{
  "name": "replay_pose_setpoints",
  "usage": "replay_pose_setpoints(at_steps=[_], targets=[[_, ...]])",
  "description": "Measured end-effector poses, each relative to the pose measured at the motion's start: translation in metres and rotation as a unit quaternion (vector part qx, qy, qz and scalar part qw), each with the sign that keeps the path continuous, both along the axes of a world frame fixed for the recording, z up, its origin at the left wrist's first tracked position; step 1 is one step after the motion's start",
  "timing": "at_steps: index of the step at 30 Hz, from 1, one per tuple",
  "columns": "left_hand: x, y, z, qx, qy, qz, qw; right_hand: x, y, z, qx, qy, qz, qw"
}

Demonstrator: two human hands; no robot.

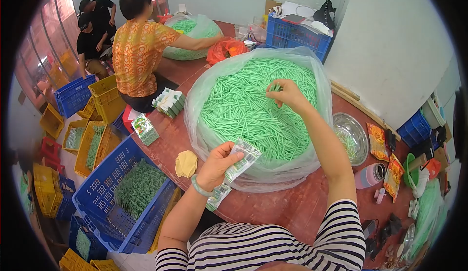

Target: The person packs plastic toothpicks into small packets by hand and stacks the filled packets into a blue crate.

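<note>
My left hand [217, 167] is closed on a small printed packet [244, 158], with the thumb lying on top of it. Just below that wrist, part of another printed packet [219, 196] shows. My right hand [288, 95] is above a large heap of thin green sticks [243, 107], its fingers pinched together on a few of them; how many I cannot make out. The heap fills a wide clear plastic bag [194, 120] with its rim rolled open on the red table [273, 207].
Packet stacks [145, 129] stand at the table's left edge, near a yellow cloth [186, 164]. A blue crate [122, 232] of green pieces is at lower left. A metal bowl [358, 139] and pink bottle [369, 176] are at right. Another person [139, 51] reaches across the far end.
</note>
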State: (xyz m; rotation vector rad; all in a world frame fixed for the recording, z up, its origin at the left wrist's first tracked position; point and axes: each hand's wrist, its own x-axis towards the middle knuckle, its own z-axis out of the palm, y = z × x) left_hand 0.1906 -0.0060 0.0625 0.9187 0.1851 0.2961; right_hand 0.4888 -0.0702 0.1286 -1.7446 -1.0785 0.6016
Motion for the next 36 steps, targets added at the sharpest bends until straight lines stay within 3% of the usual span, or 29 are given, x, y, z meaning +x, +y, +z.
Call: replay_pose_setpoints(at_steps=[2,5,9,18,20,26,36], targets=[[0.001,0.0,0.007,0.009,0.01,0.023,1.0,0.002,-0.013,0.006,0.02,0.002,-0.019,1.0],[0.012,0.0,0.005,0.05,0.018,0.048,0.997,0.004,-0.022,-0.004,-0.061,-0.036,0.006,0.997],[0.034,0.001,-0.008,0.134,0.014,0.062,0.989,0.011,-0.027,-0.02,-0.041,0.002,0.024,0.999],[0.053,-0.006,0.004,0.135,0.017,0.081,0.987,0.007,-0.024,-0.03,-0.031,-0.042,0.026,0.998],[0.05,0.001,-0.001,0.185,0.032,0.09,0.978,0.006,-0.026,-0.018,-0.024,-0.039,0.025,0.999],[0.047,0.007,0.009,0.268,0.056,0.127,0.953,0.008,-0.038,-0.004,0.102,0.195,-0.028,0.975],[0.062,0.017,0.007,0.323,0.026,0.102,0.941,-0.04,-0.045,0.017,0.164,0.266,0.055,0.948]])
